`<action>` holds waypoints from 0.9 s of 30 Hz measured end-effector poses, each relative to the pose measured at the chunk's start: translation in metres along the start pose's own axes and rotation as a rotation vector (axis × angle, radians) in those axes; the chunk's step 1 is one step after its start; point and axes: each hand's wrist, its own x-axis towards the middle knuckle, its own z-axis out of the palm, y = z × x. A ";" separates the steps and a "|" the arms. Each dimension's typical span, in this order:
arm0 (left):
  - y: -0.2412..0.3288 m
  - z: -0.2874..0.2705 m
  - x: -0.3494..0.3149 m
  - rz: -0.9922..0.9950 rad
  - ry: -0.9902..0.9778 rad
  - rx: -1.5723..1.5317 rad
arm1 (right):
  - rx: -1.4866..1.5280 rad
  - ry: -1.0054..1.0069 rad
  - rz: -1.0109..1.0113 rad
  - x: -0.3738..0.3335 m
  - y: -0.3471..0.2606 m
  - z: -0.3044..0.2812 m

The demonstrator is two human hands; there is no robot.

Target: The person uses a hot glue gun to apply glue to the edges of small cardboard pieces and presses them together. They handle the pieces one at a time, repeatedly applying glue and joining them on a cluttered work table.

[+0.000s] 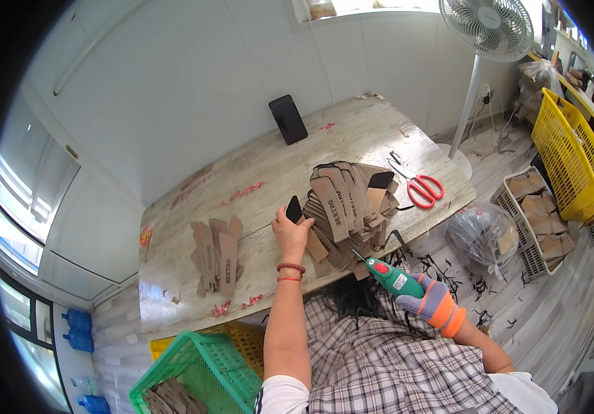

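Observation:
My bare left hand (291, 231), with beads and a red cord at the wrist, has its fingers closed on a flat brown piece with a black end (293, 209). It is at the left edge of a heap of similar brown printed pieces (341, 200), several with black rims. My right hand (431, 302), in a purple and orange work glove, is wrapped round a green handheld power tool (395, 278) with a red button. The tool's thin metal tip points at the heap's near edge. Further left lies a smaller pile of brown pieces (217, 255).
Red-handled scissors (424, 191) lie right of the heap. A black phone (288, 119) leans on the wall. A green crate (197, 366) stands below the table (262, 207). Black scraps, a stuffed plastic bag (483, 234), crates and a fan (488, 27) are at right.

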 end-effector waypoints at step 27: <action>0.047 -0.089 -0.067 -0.172 0.294 -1.320 | 0.138 -0.048 0.058 0.019 -0.026 0.018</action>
